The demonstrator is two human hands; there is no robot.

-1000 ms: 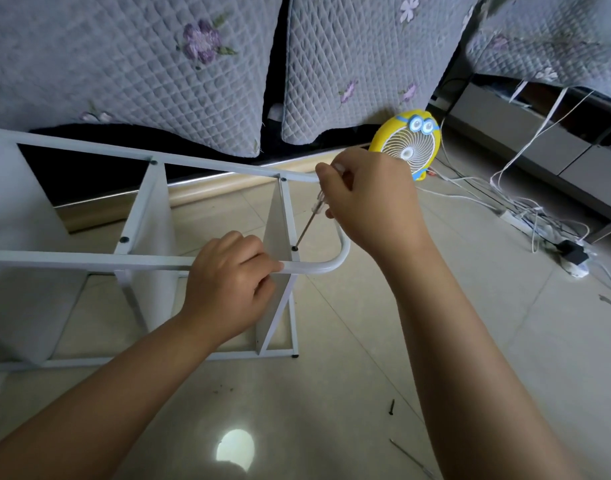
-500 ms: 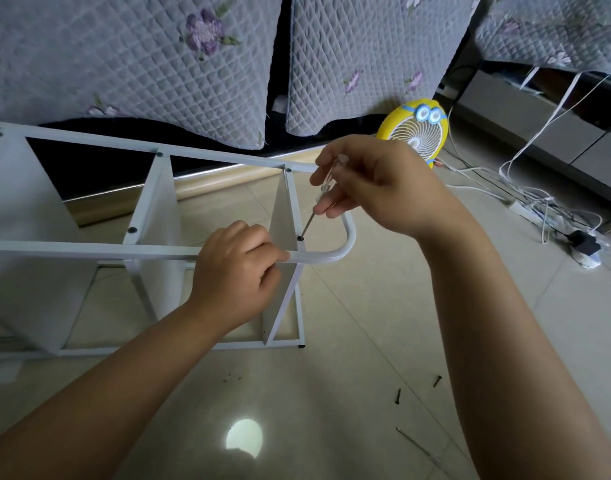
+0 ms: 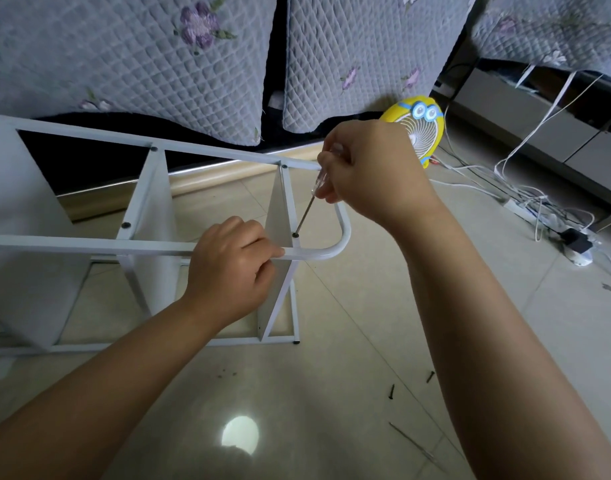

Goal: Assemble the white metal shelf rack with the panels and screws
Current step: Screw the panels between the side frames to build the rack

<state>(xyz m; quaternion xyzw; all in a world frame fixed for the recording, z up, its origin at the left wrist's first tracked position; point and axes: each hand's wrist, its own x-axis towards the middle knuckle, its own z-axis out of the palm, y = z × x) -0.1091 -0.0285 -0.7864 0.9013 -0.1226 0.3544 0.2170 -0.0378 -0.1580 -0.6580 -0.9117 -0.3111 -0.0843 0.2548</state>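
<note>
Gripping the white tube of the rack (image 3: 89,245) on the tiled floor, our left hand (image 3: 229,268) curls round it, while our right hand (image 3: 370,171) pinches a screwdriver (image 3: 311,199), tip on a black screw (image 3: 296,234).

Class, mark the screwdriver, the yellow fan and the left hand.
screwdriver (image 3: 306,215), head view, on its metal shaft.
yellow fan (image 3: 427,133), head view, on its white grille.
left hand (image 3: 233,268), head view, on its back.
</note>
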